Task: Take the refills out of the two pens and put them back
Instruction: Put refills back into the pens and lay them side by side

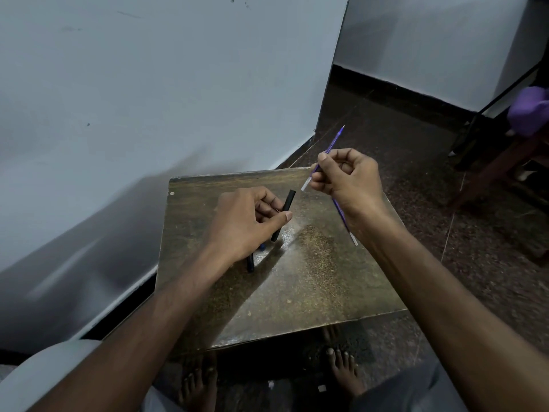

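Observation:
Over the small worn table [297, 278], my left hand [246, 221] grips a black pen barrel [285, 212] between thumb and fingers, its open end pointing up and away. A second black pen part [251, 264] and a bit of blue [262, 247] show beneath that hand. My right hand [349, 176] pinches a thin purple refill [334, 141], tip pointing up to the right, its pale end [306, 184] near the barrel's mouth but apart from it. Another purple refill [344, 221] with a pale end runs along below my right wrist.
A pale wall [148, 99] stands close behind and left of the table. Dark speckled floor [416, 144] lies to the right, with a wooden chair [505, 168] and a purple cloth [528, 111] at far right. My bare feet [344, 370] are under the table's near edge.

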Action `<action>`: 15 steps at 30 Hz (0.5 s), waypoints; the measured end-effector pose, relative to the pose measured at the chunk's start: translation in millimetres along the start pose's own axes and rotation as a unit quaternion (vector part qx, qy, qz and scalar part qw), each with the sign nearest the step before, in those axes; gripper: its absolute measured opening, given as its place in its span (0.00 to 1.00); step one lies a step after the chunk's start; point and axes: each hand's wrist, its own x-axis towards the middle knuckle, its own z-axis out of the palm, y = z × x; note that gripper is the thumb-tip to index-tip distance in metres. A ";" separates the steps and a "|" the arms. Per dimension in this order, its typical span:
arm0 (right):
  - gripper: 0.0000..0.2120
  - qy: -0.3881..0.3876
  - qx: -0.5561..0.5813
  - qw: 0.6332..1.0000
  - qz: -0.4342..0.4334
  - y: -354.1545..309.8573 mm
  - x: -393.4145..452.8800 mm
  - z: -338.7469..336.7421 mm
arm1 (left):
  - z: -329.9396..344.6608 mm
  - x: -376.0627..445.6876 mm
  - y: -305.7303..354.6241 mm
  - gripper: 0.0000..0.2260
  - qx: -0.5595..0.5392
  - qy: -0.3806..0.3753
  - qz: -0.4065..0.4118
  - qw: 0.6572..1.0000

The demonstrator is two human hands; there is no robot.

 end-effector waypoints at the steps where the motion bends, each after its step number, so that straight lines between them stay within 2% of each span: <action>1: 0.03 0.006 0.005 1.000 -0.012 0.1 0.4 0.2 | 0.2 -0.5 0.5 0.07 0.000 -0.004 0.001 1.000; 8: 0.03 -0.019 -0.009 1.000 -0.014 2.8 -2.3 3.2 | -0.8 -1.8 2.9 0.07 -0.007 -0.009 0.006 1.000; 15: 0.07 -0.092 -0.161 0.982 -0.042 2.8 -11.1 10.7 | -6.9 -1.5 5.1 0.06 -0.013 0.012 0.011 1.000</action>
